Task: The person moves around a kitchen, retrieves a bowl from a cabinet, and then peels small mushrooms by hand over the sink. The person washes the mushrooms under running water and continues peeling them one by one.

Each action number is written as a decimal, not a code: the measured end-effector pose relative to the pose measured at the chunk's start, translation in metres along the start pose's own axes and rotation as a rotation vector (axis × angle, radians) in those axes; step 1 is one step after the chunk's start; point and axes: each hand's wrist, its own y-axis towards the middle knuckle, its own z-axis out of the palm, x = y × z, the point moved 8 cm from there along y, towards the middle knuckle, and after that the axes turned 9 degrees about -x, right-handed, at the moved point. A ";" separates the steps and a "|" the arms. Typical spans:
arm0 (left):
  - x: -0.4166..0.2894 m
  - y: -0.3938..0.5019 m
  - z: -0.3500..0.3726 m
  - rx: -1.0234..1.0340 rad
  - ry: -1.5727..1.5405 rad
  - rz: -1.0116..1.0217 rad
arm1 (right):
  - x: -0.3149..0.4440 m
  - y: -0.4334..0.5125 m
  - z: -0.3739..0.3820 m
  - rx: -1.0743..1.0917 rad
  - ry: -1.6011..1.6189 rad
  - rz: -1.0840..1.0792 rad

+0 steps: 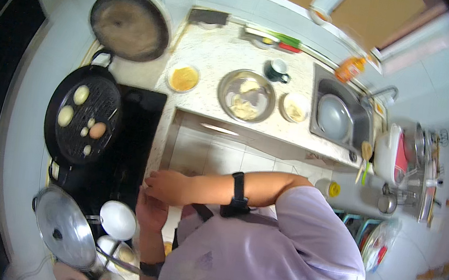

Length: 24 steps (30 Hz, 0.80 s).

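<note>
My right hand (168, 186) and my left hand (151, 211) are close together at the counter edge beside the black cooktop (140, 124). Their fingers overlap from this view, and whether anything small lies between them cannot be seen. Farther up the cooktop sits a black two-handled pan (83, 115). Inside it lie two larger pale rounded pieces (73, 105), several small pale ones (87, 149) and a brown egg-shaped thing (97, 130). Nearest my left hand is a white bowl (117, 220) with a handle.
A metal lid (68, 228) leans at the lower left; a round dark pan (129, 25) leans on the wall. Along the counter stand a bowl of yellow food (184, 78), a steel basin (223, 101) with pale dough-like lumps, a small bowl (295, 107), a mug (278, 70) and a sink (316, 120).
</note>
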 end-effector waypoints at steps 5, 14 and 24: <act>0.058 0.038 -0.014 -0.117 0.282 -0.110 | -0.027 -0.081 -0.035 -0.045 0.175 0.307; 0.167 0.061 0.002 -0.118 0.660 -0.303 | -0.048 -0.253 -0.119 -0.356 0.123 0.701; 0.336 0.097 0.052 -0.081 0.835 -0.346 | -0.099 -0.504 -0.189 -0.646 0.183 1.001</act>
